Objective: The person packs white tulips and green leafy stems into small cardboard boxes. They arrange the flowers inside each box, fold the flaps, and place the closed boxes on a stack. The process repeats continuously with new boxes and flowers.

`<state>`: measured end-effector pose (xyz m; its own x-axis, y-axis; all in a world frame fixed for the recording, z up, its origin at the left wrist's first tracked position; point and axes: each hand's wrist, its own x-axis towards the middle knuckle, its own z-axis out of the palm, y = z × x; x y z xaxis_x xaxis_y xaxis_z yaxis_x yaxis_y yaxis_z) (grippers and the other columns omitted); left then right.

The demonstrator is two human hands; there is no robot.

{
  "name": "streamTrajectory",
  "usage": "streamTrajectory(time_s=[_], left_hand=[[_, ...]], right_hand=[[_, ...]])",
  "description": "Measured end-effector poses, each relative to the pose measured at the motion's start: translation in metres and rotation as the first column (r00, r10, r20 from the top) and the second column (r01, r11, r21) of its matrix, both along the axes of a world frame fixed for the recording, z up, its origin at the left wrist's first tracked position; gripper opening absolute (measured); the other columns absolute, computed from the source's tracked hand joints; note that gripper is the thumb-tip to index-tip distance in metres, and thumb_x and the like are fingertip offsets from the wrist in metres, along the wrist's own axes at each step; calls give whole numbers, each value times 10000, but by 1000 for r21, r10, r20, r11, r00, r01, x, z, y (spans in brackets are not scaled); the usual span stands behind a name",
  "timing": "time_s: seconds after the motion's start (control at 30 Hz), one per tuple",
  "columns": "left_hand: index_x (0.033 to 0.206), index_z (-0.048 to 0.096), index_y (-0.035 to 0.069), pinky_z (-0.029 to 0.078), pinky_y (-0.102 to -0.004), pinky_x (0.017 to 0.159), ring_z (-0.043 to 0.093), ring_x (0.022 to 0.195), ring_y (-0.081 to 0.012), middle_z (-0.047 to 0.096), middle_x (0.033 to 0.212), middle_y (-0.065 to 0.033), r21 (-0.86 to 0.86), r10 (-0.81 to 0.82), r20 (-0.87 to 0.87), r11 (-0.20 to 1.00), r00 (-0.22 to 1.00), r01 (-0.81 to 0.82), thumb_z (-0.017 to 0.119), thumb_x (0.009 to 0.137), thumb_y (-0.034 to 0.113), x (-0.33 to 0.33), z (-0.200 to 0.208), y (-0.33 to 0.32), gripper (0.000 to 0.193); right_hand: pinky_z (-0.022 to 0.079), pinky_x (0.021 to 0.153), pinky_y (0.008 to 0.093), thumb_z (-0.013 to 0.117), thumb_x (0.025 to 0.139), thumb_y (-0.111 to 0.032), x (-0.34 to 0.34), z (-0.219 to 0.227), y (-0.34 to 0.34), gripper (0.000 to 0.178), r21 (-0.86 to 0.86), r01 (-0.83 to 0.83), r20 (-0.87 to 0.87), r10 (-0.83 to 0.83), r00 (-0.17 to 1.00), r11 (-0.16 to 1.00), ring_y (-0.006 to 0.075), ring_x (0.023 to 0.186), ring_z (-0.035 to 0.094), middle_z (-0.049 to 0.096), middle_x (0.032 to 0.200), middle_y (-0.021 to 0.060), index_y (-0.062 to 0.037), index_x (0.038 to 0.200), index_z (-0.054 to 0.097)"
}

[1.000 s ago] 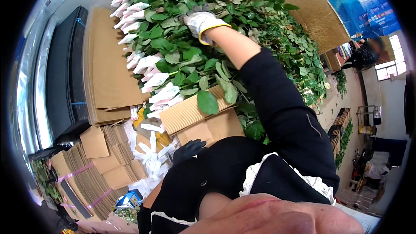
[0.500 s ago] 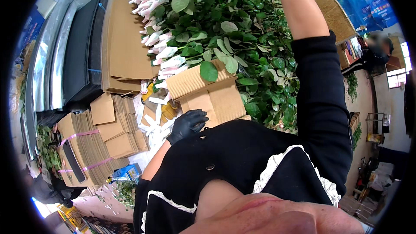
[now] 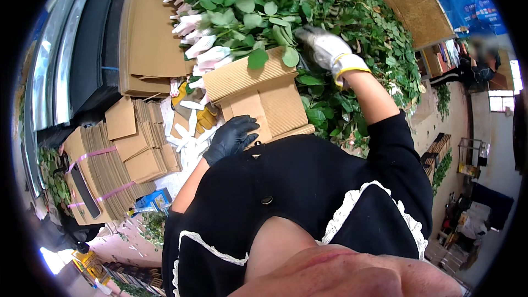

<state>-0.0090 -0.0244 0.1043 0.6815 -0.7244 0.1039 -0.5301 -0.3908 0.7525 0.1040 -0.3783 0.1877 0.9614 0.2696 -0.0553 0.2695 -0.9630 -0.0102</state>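
My left hand [image 3: 234, 137], in a black glove, lies against the near left side of a folded piece of corrugated cardboard [image 3: 253, 80] in front of my chest. Its fingers are stretched out over the board, and nothing shows in them. My right hand [image 3: 327, 52] wears a white glove with a yellow cuff. It is over the leafy green stems [image 3: 341, 11], just right of the cardboard; motion smears its fingertips, so any grip is hidden. Flower heads in white net sleeves [image 3: 199, 47] line the pile's left side, and some leaves overhang the cardboard.
Loose white net sleeves [image 3: 190, 132] and a yellow-grey glove [image 3: 206, 118] lie left of the cardboard. Strapped cardboard stacks [image 3: 104, 168], upright brown sheets [image 3: 154, 33] and black sheets [image 3: 96, 55] stand farther left. Another person [image 3: 484, 69] is at the far right.
My right hand has come down from the top edge toward me, onto the stems beside the cardboard. My left hand stays at the cardboard. The view has shifted slightly.
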Motion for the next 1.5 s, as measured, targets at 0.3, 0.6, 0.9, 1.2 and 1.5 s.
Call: streamTrajectory(time_s=[0.3,0.6,0.9,1.2,1.5], left_hand=[[1084,715,98,514,-415,948,614,1152,-322,697,1149,-111,8,38,-56,999,998,-38,735,852,187,-1,3,0,249],[1117,715,78,486,-417,984,597,1177,-331,687,1169,-139,-22,9,-43,1000,999,-10,730,834,129,3,-8,1,288],[1321,578,36,409,-398,1078,549,1262,-259,653,1251,-147,-434,-139,-620,880,773,-190,555,963,117,10,-32,21,368],[1287,654,149,265,-441,1156,516,1248,-260,573,1331,-92,-164,-295,-331,953,897,253,688,918,239,7,-7,21,382],[1245,670,104,278,-525,1149,602,1159,-262,664,1176,-109,-164,-99,-341,985,935,45,734,869,186,-5,-50,35,390]], right_hand=[[559,868,410,559,864,-123,62,38,39,328,101,-70,387,26,922,992,323,978,684,707,1060,135,-127,1171,676],[561,865,427,542,897,-170,63,71,66,238,70,11,599,-51,799,997,296,946,701,723,1037,94,-172,1085,688],[512,805,434,547,875,-66,-142,111,15,313,160,-34,167,7,986,987,310,921,663,709,953,123,-145,1146,681],[550,725,383,609,897,-121,-54,85,36,304,172,-16,460,-66,885,985,309,816,668,695,906,121,-118,1198,651],[562,741,433,638,804,-126,113,53,57,132,-77,10,618,40,785,997,307,796,683,692,868,136,-50,906,675]])
